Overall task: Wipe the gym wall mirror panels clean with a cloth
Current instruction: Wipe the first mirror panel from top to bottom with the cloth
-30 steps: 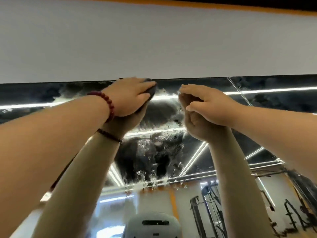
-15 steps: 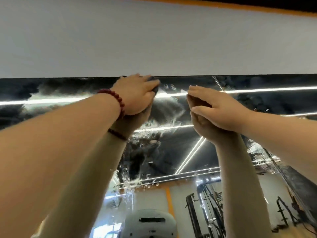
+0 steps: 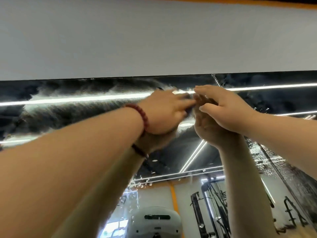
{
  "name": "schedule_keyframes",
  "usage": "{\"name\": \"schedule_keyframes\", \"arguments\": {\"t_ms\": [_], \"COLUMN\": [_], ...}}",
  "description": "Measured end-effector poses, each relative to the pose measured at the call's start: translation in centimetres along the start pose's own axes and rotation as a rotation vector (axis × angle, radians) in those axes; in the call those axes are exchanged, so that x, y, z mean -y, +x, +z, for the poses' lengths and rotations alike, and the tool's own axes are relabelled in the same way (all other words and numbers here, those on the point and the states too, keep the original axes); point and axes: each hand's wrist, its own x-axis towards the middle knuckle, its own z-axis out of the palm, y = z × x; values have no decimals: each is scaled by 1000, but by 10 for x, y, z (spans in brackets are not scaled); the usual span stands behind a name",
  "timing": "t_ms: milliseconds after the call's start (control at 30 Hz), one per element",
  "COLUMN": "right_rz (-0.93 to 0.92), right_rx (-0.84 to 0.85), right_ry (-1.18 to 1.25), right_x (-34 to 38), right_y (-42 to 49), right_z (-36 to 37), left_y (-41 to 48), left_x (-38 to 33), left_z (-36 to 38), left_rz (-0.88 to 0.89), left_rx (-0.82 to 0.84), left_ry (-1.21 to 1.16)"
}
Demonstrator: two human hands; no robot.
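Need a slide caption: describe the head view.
Left hand presses dark cloth along streaked mirror top; right hand braces.

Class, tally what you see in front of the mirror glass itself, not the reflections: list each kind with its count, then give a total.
Hands: 2, left hand and right hand
Bead bracelet: 1, bracelet on the left wrist
Cloth: 1, cloth, dark, mostly hidden under the left hand
Total: 4
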Motion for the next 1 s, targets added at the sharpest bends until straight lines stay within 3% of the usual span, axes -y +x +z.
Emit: {"name": "schedule_keyframes", "arguments": {"t_ms": [67, 200, 267, 433, 633, 833, 1000], "right_rz": [-16, -33, -41, -7, 104, 116, 126], "right_rx": [56, 159, 147, 61, -45, -169, -134], "right_ry": [-113, -236, -229, -185, -77, 46, 33], "right_x": [-8, -22, -25, -31, -33, -35, -33], "right_y": [-7, -19, -19, -20, -20, -22, -24], "right_z": [-8, -14, -13, -15, -13, -13, -14], "left_y": [-2, 19, 29, 40, 74, 78, 98], "left_x": [-13, 38, 33, -21, 26, -48, -5], "left_z": [3, -11, -10, 1, -12, 1, -12], "left_rz": [101, -196, -255, -5, -265, 172, -172], "left_rx": [40, -4, -39, 24, -88, -36, -85], "left_ry": [-34, -92, -35, -34, -24, -66, -67]}}
